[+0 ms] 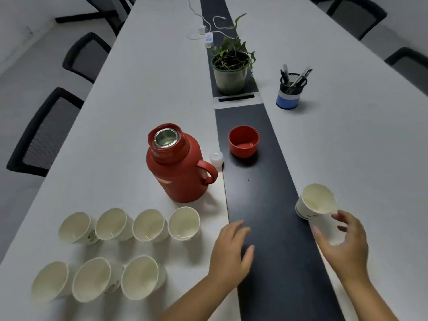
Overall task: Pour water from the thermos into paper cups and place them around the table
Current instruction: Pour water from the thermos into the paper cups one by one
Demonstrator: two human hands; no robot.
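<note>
Both my hands are empty with fingers loose: my left hand (231, 249) lies flat, palm down, across the near edge of the dark centre strip (259, 181), and my right hand (342, 242) is spread open just behind a lone paper cup (316, 201), fingertips beside its rim; I cannot tell whether they touch it. That cup stands on the white table (150, 77), right of the red thermos (178, 165), across the strip. The thermos stands upright and uncapped, its handle facing the strip. Its red lid cup (243, 141) sits mouth-up on the strip beyond and right of the thermos, with a small white stopper (216, 158) between them. Nearer to me than the thermos, seven paper cups (148, 224) stand in two rows. Beyond the thermos are a potted plant (230, 66) and a pen holder (289, 91).
</note>
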